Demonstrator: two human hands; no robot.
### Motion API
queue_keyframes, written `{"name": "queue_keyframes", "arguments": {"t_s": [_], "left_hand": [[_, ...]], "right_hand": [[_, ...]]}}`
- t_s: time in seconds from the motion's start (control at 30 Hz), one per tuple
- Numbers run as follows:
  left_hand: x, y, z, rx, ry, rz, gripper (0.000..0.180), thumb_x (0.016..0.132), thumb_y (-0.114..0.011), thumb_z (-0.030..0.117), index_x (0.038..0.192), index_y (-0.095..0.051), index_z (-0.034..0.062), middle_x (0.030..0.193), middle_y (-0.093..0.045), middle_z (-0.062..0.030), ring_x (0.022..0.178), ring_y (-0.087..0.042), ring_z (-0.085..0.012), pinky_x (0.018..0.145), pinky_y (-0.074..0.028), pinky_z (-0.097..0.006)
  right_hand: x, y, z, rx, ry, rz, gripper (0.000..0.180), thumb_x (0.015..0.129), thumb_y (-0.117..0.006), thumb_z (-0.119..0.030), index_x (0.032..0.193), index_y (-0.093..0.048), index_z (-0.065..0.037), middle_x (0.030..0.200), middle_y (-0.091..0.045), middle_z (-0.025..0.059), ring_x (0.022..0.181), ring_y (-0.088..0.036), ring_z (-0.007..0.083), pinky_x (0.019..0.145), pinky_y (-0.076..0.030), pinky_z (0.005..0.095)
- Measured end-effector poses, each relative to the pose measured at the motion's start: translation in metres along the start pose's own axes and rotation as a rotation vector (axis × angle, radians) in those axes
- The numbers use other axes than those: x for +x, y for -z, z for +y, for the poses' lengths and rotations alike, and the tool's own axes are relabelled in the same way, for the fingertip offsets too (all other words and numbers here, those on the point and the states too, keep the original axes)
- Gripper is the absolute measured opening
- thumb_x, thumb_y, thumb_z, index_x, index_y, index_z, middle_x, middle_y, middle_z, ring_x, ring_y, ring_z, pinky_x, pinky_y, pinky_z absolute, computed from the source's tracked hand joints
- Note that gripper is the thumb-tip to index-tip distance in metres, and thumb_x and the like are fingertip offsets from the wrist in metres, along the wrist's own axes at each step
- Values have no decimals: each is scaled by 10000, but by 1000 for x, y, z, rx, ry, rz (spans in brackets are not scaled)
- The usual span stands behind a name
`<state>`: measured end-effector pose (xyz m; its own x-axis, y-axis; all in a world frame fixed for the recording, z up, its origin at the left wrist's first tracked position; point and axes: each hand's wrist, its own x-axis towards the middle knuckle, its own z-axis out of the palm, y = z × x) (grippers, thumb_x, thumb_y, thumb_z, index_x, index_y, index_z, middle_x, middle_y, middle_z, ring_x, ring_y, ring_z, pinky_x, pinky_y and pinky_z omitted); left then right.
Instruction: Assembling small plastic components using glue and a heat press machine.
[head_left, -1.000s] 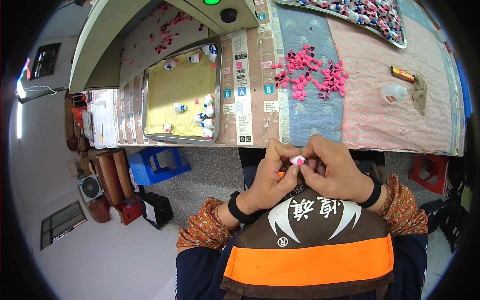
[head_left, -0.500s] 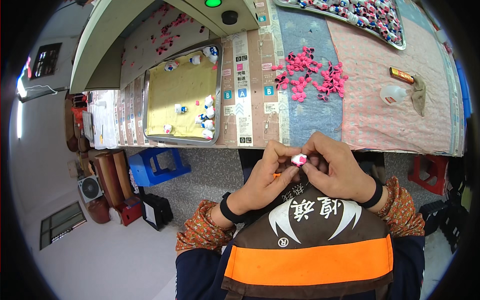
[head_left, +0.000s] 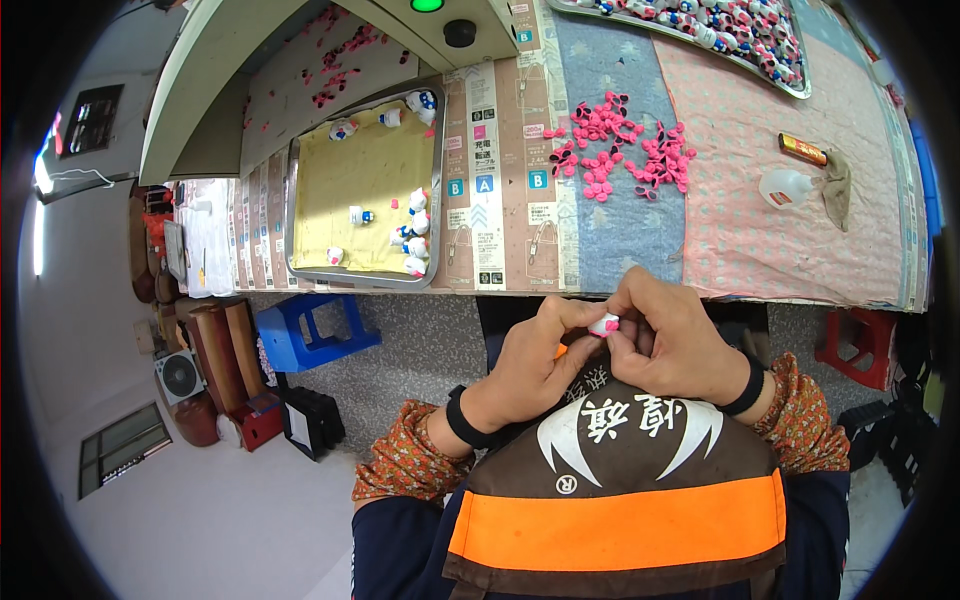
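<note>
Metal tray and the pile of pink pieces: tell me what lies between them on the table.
In the head view, flattened cardboard with printed labels covers the table between the metal tray and the pile of pink pieces; nothing stands on it.

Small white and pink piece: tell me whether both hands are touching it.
Touching. The head view shows the small white and pink piece pinched between fingertips of the left hand and right hand, no gap visible.

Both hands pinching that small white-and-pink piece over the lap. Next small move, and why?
Probably press the pink part home with the right hand while the left hand steadies the small white-and-pink plastic figure. Both grips meet on it above the lap. Similar small white figures lie in the metal tray with the yellow liner, so setting it there likely follows.
</note>
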<state>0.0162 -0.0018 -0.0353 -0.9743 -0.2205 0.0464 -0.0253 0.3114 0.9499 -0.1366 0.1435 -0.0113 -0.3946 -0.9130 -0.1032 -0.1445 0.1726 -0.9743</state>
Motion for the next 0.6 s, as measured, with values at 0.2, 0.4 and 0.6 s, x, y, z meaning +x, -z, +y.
{"name": "queue_keyframes", "arguments": {"t_s": [0.2, 0.4, 0.6], "left_hand": [[-1, -2, 1, -20, 10, -15, 283, 927, -637, 1, 1190, -533, 2, 1094, -674, -178, 976, -709, -324, 799, -562, -349], [0, -5, -1, -89, 10, -15, 272, 936, -622, -2, 1191, -527, -1, 1101, -675, -176, 978, -713, -311, 788, -566, -342], [-3, -9, -6, -130, 24, 0, 266, 940, -612, -10, 1191, -524, -3, 1108, -677, -175, 951, -718, -293, 775, -569, -334]], "right_hand": [[-2, -2, 4, -25, 29, 29, 212, 754, -667, -21, 879, -495, -20, 614, -526, 69, 494, -569, 170, 478, -438, 301], [-3, -3, 6, -34, 65, 56, 207, 743, -666, -19, 855, -491, -24, 598, -524, 57, 492, -575, 156, 475, -444, 293], [-3, -2, 5, -27, 75, 68, 205, 737, -665, -16, 839, -487, -23, 591, -521, 53, 495, -582, 150, 472, -445, 288]]}}
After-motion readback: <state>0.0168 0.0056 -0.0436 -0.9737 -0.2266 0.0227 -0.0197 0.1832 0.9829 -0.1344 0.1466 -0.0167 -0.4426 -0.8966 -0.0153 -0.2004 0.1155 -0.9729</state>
